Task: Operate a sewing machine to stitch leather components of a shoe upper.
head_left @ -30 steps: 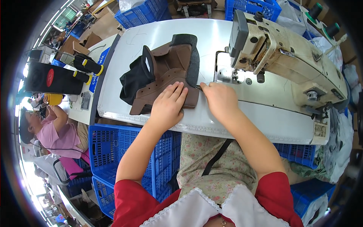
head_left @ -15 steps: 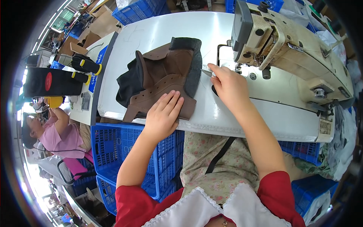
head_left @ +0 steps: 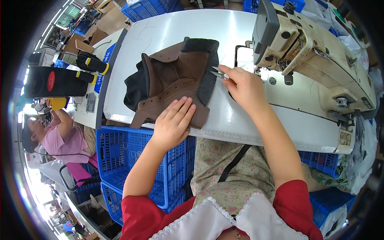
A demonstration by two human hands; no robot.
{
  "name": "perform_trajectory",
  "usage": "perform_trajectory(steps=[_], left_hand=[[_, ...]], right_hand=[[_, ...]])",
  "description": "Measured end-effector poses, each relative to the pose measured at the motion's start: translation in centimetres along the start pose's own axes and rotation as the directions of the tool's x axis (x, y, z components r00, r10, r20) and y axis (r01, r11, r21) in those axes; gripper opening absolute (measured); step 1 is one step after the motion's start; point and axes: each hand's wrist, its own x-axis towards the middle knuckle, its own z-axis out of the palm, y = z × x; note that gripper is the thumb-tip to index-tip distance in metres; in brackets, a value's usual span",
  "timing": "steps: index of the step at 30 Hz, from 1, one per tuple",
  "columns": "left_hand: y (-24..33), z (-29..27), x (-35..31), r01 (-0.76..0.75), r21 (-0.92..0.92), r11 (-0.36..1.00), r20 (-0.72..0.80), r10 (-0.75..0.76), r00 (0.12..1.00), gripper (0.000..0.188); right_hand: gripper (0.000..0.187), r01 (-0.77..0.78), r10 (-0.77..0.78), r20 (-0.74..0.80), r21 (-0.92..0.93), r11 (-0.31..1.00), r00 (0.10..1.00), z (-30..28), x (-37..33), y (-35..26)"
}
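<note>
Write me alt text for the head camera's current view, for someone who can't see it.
A person's left hand lies flat on a brown shoe upper on a white table, while the right hand holds small metal snips by the upper's dark gray edge. A cream sewing machine stands at right; a blue crate sits below left.
</note>
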Motion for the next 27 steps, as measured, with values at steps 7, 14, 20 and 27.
perform_trajectory(steps=[7,14,20,27], left_hand=[[-0.1,0.3,-0.3,-0.014,0.017,1.000,-0.011,0.014,1.000,0.069],[0.1,0.0,-0.2,-0.011,-0.006,1.000,-0.041,0.010,0.999,0.065],[0.0,0.4,-0.1,-0.023,-0.008,1.000,-0.060,0.022,0.998,0.065],[-0.1,0.3,-0.3,-0.011,0.012,1.000,-0.027,0.011,1.000,0.066]], right_hand=[[0.035,-0.018,0.018,0.017,-0.007,1.000,1.000,-0.6,0.0,-0.5],[0.035,-0.004,0.004,0.002,0.022,1.000,1.000,-1.1,0.1,-0.8],[0.035,0.018,-0.018,0.012,0.031,0.999,1.000,-0.8,0.3,-0.6],[0.035,0.046,-0.047,0.018,0.028,0.999,0.999,-0.5,0.5,-0.5]])
